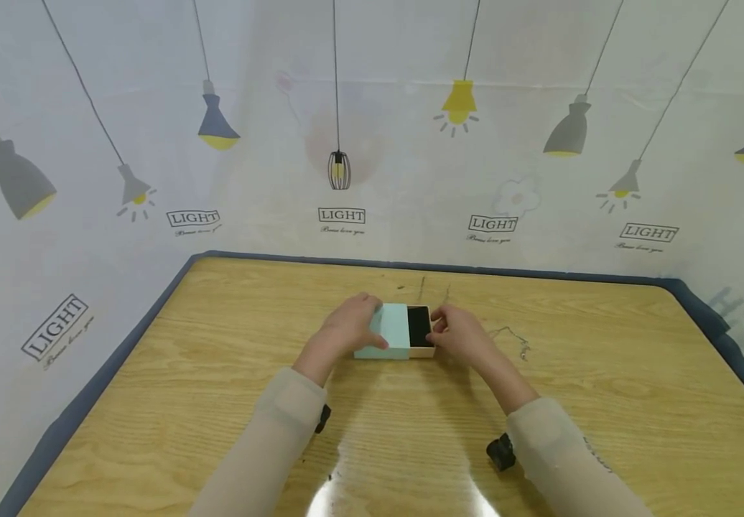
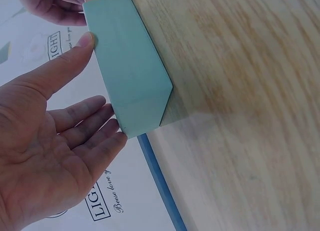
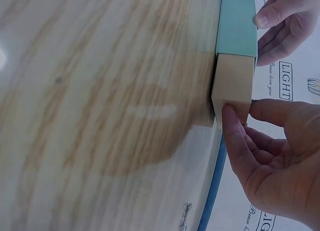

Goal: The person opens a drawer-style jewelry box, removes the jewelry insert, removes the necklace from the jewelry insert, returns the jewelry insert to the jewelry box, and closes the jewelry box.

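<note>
A mint-green box sleeve point(image 1: 394, 327) lies on the wooden table, with a beige drawer point(image 1: 421, 352) partly out of its right end. The part of the drawer that shows has a black inside point(image 1: 419, 327). My left hand point(image 1: 349, 327) holds the sleeve from the left, its thumb at the near top edge and its fingertips at the left end in the left wrist view. With thumb and fingers, my right hand point(image 1: 465, 337) pinches the drawer's outer end. In the right wrist view the thumb point(image 3: 231, 116) presses flat on that end.
A thin silvery chain point(image 1: 524, 348) lies on the table right of my right hand. Beyond the box are two thin strands point(image 1: 421, 287) and a small dark bit point(image 1: 401, 287). A white printed curtain point(image 1: 411, 158) rises behind the table's dark blue edge point(image 1: 359, 263).
</note>
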`<action>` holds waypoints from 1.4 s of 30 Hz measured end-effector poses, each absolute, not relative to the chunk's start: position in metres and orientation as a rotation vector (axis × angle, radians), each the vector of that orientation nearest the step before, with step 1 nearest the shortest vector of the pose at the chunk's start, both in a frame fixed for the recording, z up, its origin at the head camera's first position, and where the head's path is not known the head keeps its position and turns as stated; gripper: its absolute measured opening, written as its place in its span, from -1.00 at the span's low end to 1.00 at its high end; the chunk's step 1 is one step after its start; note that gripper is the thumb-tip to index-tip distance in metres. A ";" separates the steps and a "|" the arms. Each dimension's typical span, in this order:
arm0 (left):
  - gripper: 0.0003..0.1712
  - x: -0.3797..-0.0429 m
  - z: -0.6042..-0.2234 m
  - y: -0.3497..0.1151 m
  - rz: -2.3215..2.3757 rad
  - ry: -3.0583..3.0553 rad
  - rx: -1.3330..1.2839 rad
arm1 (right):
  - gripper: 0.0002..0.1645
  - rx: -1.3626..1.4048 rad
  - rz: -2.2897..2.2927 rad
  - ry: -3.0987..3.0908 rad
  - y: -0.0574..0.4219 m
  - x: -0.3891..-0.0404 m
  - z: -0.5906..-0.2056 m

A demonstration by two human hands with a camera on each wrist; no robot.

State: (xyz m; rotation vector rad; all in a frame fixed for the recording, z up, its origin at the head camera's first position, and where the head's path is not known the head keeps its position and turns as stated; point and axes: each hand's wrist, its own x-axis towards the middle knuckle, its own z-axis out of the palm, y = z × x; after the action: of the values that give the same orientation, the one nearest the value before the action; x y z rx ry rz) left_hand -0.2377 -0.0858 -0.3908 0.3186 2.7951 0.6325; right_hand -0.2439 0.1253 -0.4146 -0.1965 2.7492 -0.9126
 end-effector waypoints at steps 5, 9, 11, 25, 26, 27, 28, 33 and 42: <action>-0.05 -0.238 -0.393 -0.086 0.634 2.797 0.323 | -0.54 -0.209 -0.926 2.745 0.122 -0.244 -0.415; -0.05 -0.239 -0.394 -0.086 0.632 2.798 0.324 | -0.49 -0.240 -0.957 2.743 0.121 -0.244 -0.416; -0.05 -0.240 -0.394 -0.086 0.629 2.797 0.322 | -0.41 -0.263 -0.969 2.748 0.120 -0.244 -0.416; -0.06 -0.240 -0.395 -0.086 0.628 2.790 0.310 | -0.49 -0.372 -0.790 2.802 0.113 -0.245 -0.413; -0.06 -0.240 -0.395 -0.086 0.629 2.788 0.307 | -0.50 -0.382 -0.777 2.804 0.112 -0.245 -0.413; -0.06 -0.240 -0.395 -0.086 0.629 2.787 0.304 | -0.50 -0.386 -0.766 2.806 0.112 -0.245 -0.413; -0.06 -0.240 -0.395 -0.086 0.630 2.785 0.301 | -0.51 -0.386 -0.756 2.806 0.111 -0.246 -0.413; -0.06 -0.240 -0.395 -0.086 0.627 2.785 0.297 | -0.51 -0.386 -0.727 2.793 0.109 -0.247 -0.413; -0.06 -0.240 -0.394 -0.087 0.627 2.786 0.312 | -0.52 -0.385 -0.709 2.789 0.107 -0.247 -0.413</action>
State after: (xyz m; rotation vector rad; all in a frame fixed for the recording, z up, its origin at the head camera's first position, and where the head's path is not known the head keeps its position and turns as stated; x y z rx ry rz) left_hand -0.2397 -0.0866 -0.3939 0.3123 2.7860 0.6268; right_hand -0.2467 0.1071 -0.4130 -0.3851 2.7895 -0.7089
